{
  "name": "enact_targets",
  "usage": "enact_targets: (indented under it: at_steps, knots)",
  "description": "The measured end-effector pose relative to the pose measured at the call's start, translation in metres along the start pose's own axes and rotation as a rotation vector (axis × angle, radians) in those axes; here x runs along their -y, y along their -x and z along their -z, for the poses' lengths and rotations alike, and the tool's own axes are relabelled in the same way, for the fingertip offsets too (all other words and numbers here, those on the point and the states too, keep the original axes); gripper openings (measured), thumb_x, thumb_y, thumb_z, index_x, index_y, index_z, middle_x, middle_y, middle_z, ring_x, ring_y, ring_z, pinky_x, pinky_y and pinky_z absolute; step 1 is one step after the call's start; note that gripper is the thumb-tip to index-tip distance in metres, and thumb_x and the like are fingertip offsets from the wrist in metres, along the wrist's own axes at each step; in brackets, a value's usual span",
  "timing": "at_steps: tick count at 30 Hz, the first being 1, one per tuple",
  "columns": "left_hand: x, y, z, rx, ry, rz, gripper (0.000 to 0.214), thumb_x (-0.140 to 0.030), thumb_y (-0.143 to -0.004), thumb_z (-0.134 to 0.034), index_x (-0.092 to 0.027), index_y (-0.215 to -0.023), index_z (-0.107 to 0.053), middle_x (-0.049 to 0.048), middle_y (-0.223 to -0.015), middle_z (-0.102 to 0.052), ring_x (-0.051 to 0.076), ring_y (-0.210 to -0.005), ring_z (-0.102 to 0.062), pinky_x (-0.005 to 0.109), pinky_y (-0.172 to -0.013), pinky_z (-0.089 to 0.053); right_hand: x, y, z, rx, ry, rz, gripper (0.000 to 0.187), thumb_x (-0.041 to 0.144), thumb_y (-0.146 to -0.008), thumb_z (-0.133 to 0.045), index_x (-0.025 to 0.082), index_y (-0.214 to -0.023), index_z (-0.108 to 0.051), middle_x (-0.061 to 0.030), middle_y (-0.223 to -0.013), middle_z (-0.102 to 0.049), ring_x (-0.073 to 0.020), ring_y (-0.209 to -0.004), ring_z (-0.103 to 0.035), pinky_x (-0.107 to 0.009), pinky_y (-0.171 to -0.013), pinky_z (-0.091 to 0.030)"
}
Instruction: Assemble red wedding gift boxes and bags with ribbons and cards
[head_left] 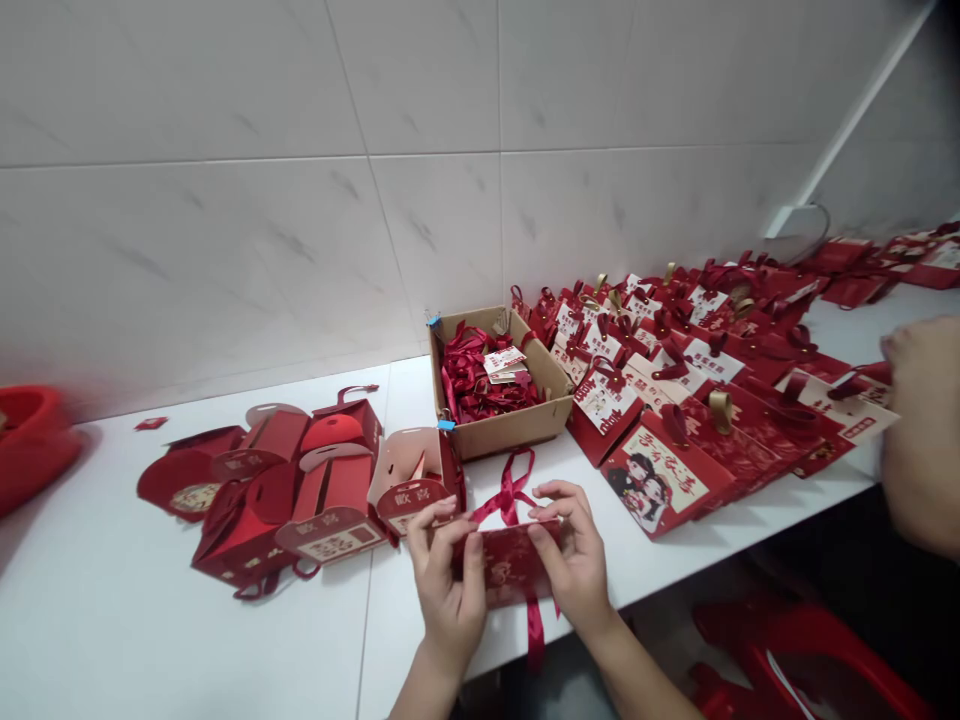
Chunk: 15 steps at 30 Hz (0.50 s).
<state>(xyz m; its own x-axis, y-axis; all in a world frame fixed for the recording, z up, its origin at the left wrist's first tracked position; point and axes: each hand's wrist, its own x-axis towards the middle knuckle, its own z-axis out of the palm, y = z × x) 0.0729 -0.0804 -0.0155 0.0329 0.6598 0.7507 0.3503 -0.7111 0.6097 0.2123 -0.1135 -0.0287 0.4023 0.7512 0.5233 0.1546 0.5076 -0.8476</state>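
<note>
Brown cardboard box [504, 425] full of red ribbons [472, 380] and small white tags [504, 361], just past fingers, against grey tiled wall [300, 200]. Open red paper gift boxes [300, 480] lying in heap, left of fingers. Closed red gift boxes with ribbons [675, 400] packed in rows, right of fingers. Red plastic bowl [30, 440] far left. Red plastic stool [795, 660] low right. All on white table [112, 620].

Two Chinese characters, apparently 歡喜, stand on the flap of an open red box [411, 485] near the desk's front edge; other printing is too blurred to read.
</note>
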Motion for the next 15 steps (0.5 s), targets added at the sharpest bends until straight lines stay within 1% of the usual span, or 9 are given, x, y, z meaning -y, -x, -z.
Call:
enact_targets:
  at_steps: [1,3,5,7,9,11,13,15]
  knots:
    - [0.000,0.000,0.001,0.025,0.052,0.022,0.012,-0.011,-0.088,-0.051,-0.019,-0.088,-0.059,0.0078,-0.108,-0.055,0.020,-0.108,-0.054,0.033,-0.092,-0.047,-0.001,0.000,0.000,0.019,-0.048,-0.009,0.006,0.018,-0.088,-0.058,0.022,-0.088,-0.054,-0.0048,-0.101,-0.055,-0.0147,-0.093,-0.058,-0.025,-0.076,-0.049]
    - [-0.002,0.000,0.001,0.076,0.195,0.119,0.012,-0.011,-0.089,-0.050,-0.022,-0.093,-0.057,0.0058,-0.109,-0.061,0.018,-0.106,-0.059,0.032,-0.092,-0.048,-0.003,-0.003,0.000,0.052,-0.154,-0.027,0.007,0.017,-0.089,-0.056,0.022,-0.089,-0.052,-0.0022,-0.090,-0.058,-0.0142,-0.088,-0.060,-0.028,-0.078,-0.049]
    - [-0.004,-0.004,0.000,0.093,0.316,0.267,0.016,-0.014,-0.089,-0.054,-0.024,-0.101,-0.054,0.0024,-0.100,-0.068,0.015,-0.096,-0.064,0.029,-0.088,-0.050,-0.006,-0.009,0.001,0.063,-0.212,-0.047,0.007,0.018,-0.090,-0.056,0.022,-0.088,-0.050,-0.0007,-0.083,-0.059,-0.0141,-0.083,-0.061,-0.029,-0.077,-0.049]
    - [-0.006,-0.012,-0.006,0.126,0.381,0.373,0.014,-0.017,-0.087,-0.059,-0.023,-0.099,-0.056,0.0008,-0.092,-0.070,0.014,-0.090,-0.066,0.026,-0.085,-0.051,-0.009,-0.017,0.005,0.059,-0.216,-0.052,0.008,0.019,-0.089,-0.058,0.022,-0.087,-0.050,-0.0007,-0.082,-0.059,-0.0145,-0.080,-0.062,-0.029,-0.075,-0.049]
    - [-0.006,-0.024,-0.014,0.211,0.417,0.399,0.005,-0.020,-0.085,-0.061,-0.021,-0.090,-0.060,0.0013,-0.088,-0.071,0.014,-0.086,-0.067,0.024,-0.081,-0.052,-0.013,-0.027,0.012,0.034,-0.207,-0.034,0.009,0.021,-0.089,-0.059,0.021,-0.086,-0.051,-0.0007,-0.081,-0.059,-0.0149,-0.080,-0.061,-0.030,-0.074,-0.049]
    - [-0.005,-0.036,-0.026,0.297,0.432,0.394,0.003,-0.022,-0.083,-0.064,-0.019,-0.082,-0.062,0.0021,-0.083,-0.071,0.015,-0.080,-0.067,0.023,-0.075,-0.052,-0.018,-0.034,0.020,-0.007,-0.192,-0.020,0.009,0.021,-0.089,-0.059,0.021,-0.085,-0.051,-0.0005,-0.081,-0.058,-0.0147,-0.080,-0.061,-0.030,-0.075,-0.047]
    - [-0.002,-0.045,-0.038,0.343,0.432,0.398,0.004,-0.022,-0.081,-0.066,-0.018,-0.081,-0.064,0.0021,-0.079,-0.071,0.015,-0.075,-0.067,0.023,-0.071,-0.052,-0.023,-0.038,0.025,-0.052,-0.170,-0.018,0.009,0.021,-0.089,-0.059,0.021,-0.085,-0.051,-0.0003,-0.082,-0.057,-0.0137,-0.080,-0.059,-0.028,-0.076,-0.046]
    - [0.002,-0.050,-0.047,0.356,0.424,0.403,0.006,-0.023,-0.081,-0.066,-0.018,-0.081,-0.064,0.0018,-0.078,-0.070,0.015,-0.074,-0.066,0.022,-0.070,-0.051,-0.027,-0.040,0.026,-0.086,-0.151,-0.024,0.008,0.021,-0.090,-0.058,0.021,-0.086,-0.051,0.0002,-0.082,-0.055,-0.0124,-0.079,-0.057,-0.027,-0.076,-0.044]
